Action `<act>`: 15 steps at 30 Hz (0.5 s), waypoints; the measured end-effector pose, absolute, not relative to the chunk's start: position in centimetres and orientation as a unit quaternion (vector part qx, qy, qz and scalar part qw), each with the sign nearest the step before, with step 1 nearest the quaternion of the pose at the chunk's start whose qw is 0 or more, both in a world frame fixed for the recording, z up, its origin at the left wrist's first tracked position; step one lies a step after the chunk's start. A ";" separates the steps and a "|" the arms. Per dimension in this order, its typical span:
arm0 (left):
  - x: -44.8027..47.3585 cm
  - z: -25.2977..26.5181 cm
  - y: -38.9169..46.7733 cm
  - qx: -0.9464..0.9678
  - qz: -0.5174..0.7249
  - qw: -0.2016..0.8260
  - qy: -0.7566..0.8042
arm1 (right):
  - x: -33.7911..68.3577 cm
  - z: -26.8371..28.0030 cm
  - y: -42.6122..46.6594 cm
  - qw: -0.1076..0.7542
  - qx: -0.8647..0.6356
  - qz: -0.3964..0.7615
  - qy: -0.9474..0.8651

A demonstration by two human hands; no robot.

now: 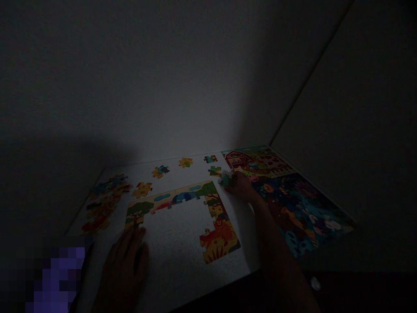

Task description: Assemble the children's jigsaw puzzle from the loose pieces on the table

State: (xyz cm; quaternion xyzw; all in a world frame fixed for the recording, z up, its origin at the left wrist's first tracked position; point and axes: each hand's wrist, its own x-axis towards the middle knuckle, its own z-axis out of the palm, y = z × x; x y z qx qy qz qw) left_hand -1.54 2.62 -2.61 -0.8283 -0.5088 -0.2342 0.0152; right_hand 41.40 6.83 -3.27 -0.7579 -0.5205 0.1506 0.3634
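A partly joined jigsaw puzzle [182, 198] lies on the white tabletop [176, 243], its top row and both sides framing a bare middle. My left hand [125, 256] rests on its left side with the fingers stretched out, their tips by the tree piece. Beyond the puzzle's top right corner, my right hand [240, 186] pinches a teal puzzle piece [225, 179]. Close to those fingers lies a loose yellow-green piece [215, 171]. The dim light hides fine detail of the held piece.
Several loose pieces, among them a yellow one [185, 162], lie along the back. A heap of pieces [107, 200] is at the left. At the right are a finished farm puzzle [260, 163] and a dark sea-themed puzzle [299, 208]. Walls [182, 87] border the table behind and right.
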 end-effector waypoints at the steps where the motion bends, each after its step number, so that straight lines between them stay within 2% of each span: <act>1: -1.5 -2.6 2.6 -0.827 -0.232 0.012 -0.512 | 41.4 -3.2 6.8 0.392 -0.748 0.159 -0.512; 5: -1.5 -2.5 2.6 -0.828 -0.233 0.016 -0.509 | 41.0 -2.7 6.7 0.498 -0.685 0.198 -0.494; 11: -1.5 -2.5 2.5 -0.829 -0.243 0.022 -0.503 | 40.1 -2.0 7.1 0.560 -0.633 0.274 -0.459; 15: -1.5 -2.6 2.6 -0.827 -0.246 0.028 -0.504 | 39.7 -1.4 6.8 0.569 -0.609 0.356 -0.423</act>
